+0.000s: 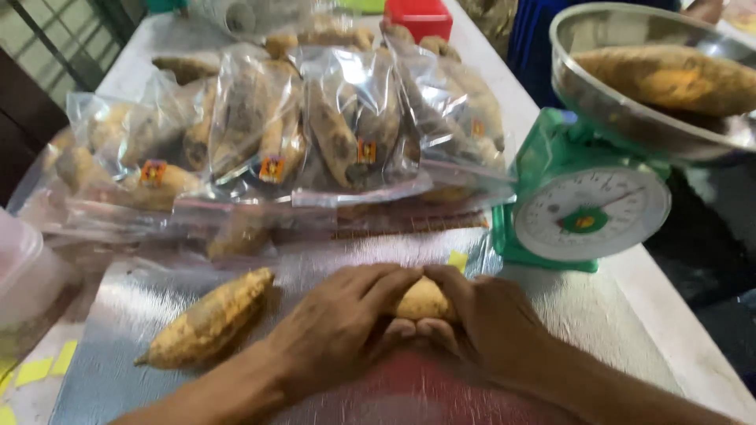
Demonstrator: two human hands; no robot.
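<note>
Both of my hands close around one yellow-brown sweet potato [423, 299] low in the middle of the view. My left hand [335, 327] covers its left end and my right hand [492, 319] wraps its right end. The potato rests over a clear plastic bag [331, 264] spread flat on the table. A second, longer sweet potato [209, 319] lies loose on that plastic, to the left of my left hand and apart from it.
Several clear bags of sweet potatoes [315, 130] with small stickers are stacked behind my hands. A green dial scale [587, 208] stands at the right, its metal bowl [630, 110] holding a large sweet potato [677, 79]. A translucent tub [24, 271] sits at the left edge.
</note>
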